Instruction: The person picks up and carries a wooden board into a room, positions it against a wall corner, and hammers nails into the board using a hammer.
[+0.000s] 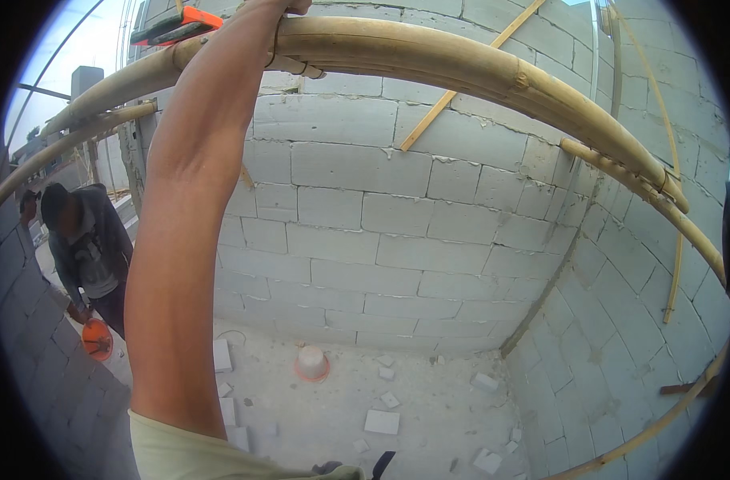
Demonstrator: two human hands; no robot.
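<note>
My left arm stretches up from the bottom edge to the upper bamboo pole (pixel 429 44). My left hand (pixel 296 7) is at the top edge just above that pole, mostly cropped, so its grip is unclear. An orange and black tool (pixel 177 24) rests above the pole, left of my forearm, with dark ties around the bamboo nearby. My right hand is out of view.
A co-worker (pixel 85 240) at left holds an orange bucket (pixel 98 342); another person (pixel 27 204) is partly hidden behind. Block walls (pixel 357 208) surround a floor (pixel 453 432) with scattered block pieces and a pale container (pixel 312 360). A lower pole (pixel 645 192) crosses right, beside wooden battens.
</note>
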